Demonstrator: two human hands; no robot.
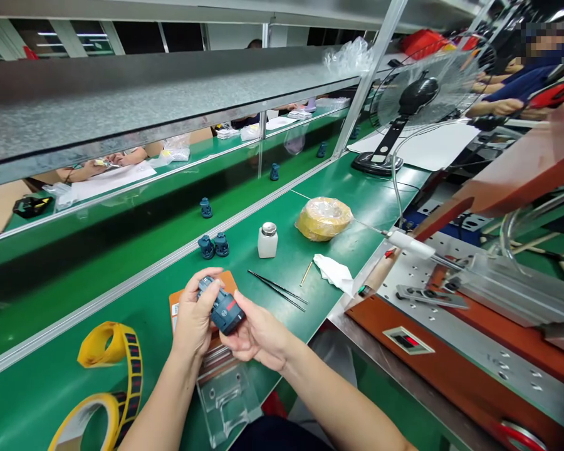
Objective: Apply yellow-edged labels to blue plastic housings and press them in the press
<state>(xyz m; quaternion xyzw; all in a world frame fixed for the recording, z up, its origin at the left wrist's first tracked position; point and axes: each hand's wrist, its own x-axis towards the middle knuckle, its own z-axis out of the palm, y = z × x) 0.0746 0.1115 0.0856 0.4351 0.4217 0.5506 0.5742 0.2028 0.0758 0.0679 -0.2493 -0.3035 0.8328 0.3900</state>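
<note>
Both my hands hold one small dark blue part [224, 309] with a red label, just above an orange pad [175, 305] on the green bench. My left hand [195, 319] wraps its fingers over the part's top and left side. My right hand [258, 335] cups it from below and the right, thumb against its side. A clear plastic fixture [225, 394] lies under my wrists near the bench's front edge.
Two blue parts [214, 245] stand on the conveyor strip, with more further along it. A white bottle [267, 240], black tweezers [277, 289], a white cloth [334, 273] and a yellow wire coil [324, 218] lie ahead. Yellow label tape [117, 363] curls at left; an orange machine [460, 326] stands right. Other people's hands work at the far benches.
</note>
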